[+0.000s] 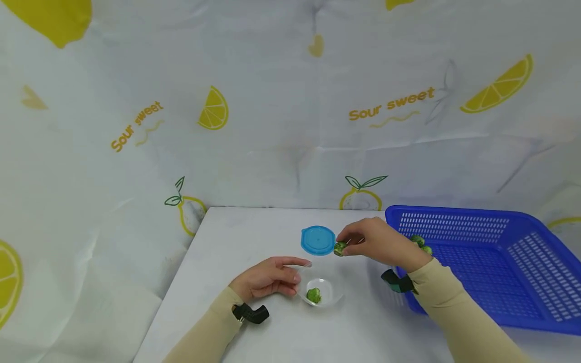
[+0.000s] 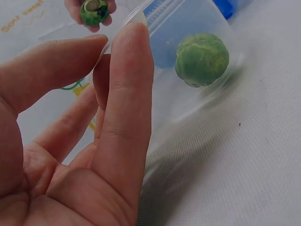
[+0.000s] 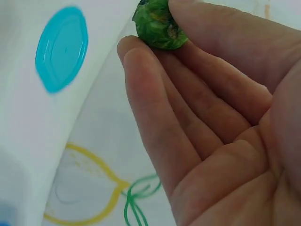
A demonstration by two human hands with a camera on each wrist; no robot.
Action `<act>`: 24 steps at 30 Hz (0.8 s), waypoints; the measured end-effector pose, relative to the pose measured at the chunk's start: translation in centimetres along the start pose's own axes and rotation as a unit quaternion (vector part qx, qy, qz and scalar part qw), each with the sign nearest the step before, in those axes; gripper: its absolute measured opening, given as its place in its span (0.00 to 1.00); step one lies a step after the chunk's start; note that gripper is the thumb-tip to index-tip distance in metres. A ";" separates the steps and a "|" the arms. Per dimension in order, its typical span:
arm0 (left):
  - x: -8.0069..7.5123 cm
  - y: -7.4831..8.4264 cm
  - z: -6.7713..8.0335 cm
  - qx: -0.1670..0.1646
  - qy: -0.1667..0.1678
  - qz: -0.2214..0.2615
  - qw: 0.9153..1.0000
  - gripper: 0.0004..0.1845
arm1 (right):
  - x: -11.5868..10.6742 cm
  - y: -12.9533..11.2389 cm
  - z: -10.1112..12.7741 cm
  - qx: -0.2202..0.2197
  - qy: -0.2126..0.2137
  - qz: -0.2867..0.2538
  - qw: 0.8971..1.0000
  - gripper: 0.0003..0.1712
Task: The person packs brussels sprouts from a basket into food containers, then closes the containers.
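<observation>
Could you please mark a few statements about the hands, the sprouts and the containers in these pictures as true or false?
1. The right hand pinches a Brussels sprout in its fingertips. True.
2. The clear bowl is empty. False: one sprout lies in it.
3. The blue lid sits on the bowl. False: it lies on the table, apart from the bowl.
4. The left hand holds the bowl at its rim. True.
5. The blue basket stands on the person's left. False: it is on their right.
</observation>
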State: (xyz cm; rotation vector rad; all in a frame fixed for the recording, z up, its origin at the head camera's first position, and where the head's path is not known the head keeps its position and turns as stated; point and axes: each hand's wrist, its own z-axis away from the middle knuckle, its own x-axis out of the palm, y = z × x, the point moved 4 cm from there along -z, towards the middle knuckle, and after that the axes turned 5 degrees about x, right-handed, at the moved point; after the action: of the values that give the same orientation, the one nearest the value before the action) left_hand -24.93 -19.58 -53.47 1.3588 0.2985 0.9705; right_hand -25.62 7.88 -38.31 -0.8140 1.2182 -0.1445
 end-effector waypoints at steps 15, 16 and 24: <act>-0.2 -0.2 0.2 0.001 -0.003 -0.004 1.000 0.31 | 5.7 -0.8 -0.7 0.000 0.007 -0.043 0.999 0.11; -0.2 -0.3 0.2 -0.001 -0.003 -0.004 1.000 0.31 | 6.0 -0.8 -0.6 0.002 0.008 -0.046 0.999 0.11; -0.5 -0.2 -0.2 -0.002 -0.009 0.000 1.000 0.32 | 7.2 -1.6 -1.2 -0.008 -0.005 -0.052 0.999 0.11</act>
State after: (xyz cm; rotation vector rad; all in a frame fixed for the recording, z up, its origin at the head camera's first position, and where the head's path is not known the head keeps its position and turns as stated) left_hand -25.28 -19.82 -53.83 1.3640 0.2830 0.9572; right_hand -23.44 2.53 -43.04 -0.8922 1.1683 -0.2157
